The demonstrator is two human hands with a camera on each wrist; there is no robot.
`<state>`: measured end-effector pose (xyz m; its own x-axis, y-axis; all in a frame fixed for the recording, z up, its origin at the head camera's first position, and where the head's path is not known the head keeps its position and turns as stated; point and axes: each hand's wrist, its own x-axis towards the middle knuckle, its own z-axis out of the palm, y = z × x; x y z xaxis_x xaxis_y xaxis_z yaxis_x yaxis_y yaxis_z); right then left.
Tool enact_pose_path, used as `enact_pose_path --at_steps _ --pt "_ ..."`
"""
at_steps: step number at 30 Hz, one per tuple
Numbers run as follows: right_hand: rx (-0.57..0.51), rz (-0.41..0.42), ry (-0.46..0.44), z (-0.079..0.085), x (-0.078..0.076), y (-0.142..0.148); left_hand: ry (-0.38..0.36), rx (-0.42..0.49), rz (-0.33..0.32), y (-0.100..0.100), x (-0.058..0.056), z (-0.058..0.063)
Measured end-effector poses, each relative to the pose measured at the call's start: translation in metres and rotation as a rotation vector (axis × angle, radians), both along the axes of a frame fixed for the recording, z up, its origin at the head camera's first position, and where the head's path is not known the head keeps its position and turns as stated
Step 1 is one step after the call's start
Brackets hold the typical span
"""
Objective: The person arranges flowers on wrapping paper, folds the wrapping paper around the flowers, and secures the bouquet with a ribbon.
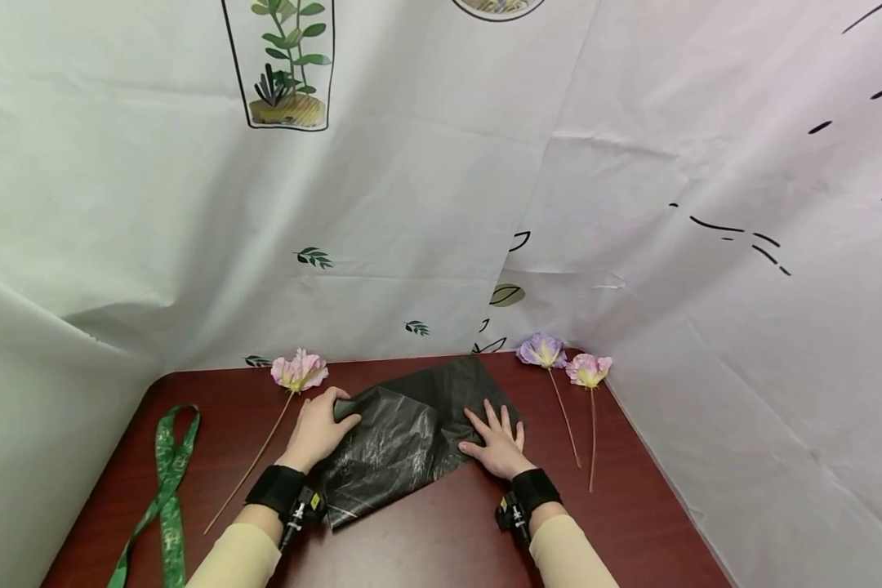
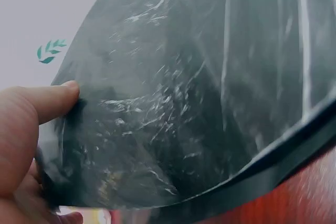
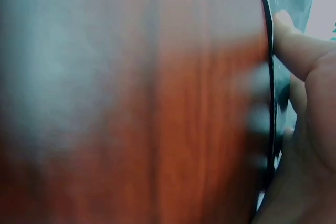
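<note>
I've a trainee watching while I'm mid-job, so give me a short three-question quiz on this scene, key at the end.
1. How many flowers lie on the table?
2. True or false: the green ribbon lies to the left of the black plastic.
3. What is the right grip doing?
a) lifting one of the flowers
b) resting on the black plastic, fingers spread
c) holding the green ribbon

Key:
1. Three: two pink, one purple.
2. True.
3. b

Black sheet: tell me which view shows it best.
Head view: nearly the whole black sheet shows there, most edges included. The left wrist view gives a cropped close-up of its creases; the right wrist view, just a strip near the right edge.
</note>
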<state>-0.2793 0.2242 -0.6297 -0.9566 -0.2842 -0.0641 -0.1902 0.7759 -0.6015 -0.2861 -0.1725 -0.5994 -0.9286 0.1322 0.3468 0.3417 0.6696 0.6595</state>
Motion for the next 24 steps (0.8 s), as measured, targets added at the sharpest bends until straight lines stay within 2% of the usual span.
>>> enact_pose_path --at_steps 2,5,7,11,13,16,17,18,20,22,24 --pt "0.001 -0.001 0.010 0.004 0.002 -0.001 -0.046 0.040 -0.021 -0.001 0.004 0.006" --pt "0.023 -0.034 0.030 0.016 0.004 -0.009 -0.165 0.084 -0.030 0.005 0.017 0.037" --pt "0.050 -0.077 0.039 0.025 0.006 -0.017 -0.202 0.098 -0.031 0.010 0.022 0.046" --pt "0.087 -0.180 0.060 0.039 0.007 -0.035 -0.198 0.126 -0.055 0.021 0.035 0.061" --pt "0.108 -0.230 0.087 0.043 0.006 -0.042 -0.185 0.151 -0.092 0.028 0.042 0.067" --pt "0.084 -0.305 0.137 0.044 0.001 -0.047 -0.165 0.189 -0.160 0.040 0.051 0.074" --pt "0.056 -0.321 0.151 0.043 -0.001 -0.048 -0.159 0.198 -0.187 0.044 0.053 0.076" --pt "0.020 -0.321 0.170 0.035 -0.007 -0.046 -0.147 0.200 -0.212 0.048 0.056 0.078" --pt "-0.132 -0.319 0.158 0.025 -0.016 -0.043 -0.113 0.197 -0.256 0.057 0.060 0.081" --pt "-0.303 -0.314 0.092 0.024 -0.021 -0.041 -0.065 0.181 -0.300 0.066 0.065 0.084" --pt "-0.492 -0.319 -0.011 0.034 -0.020 -0.044 -0.025 0.151 -0.332 0.075 0.070 0.087"
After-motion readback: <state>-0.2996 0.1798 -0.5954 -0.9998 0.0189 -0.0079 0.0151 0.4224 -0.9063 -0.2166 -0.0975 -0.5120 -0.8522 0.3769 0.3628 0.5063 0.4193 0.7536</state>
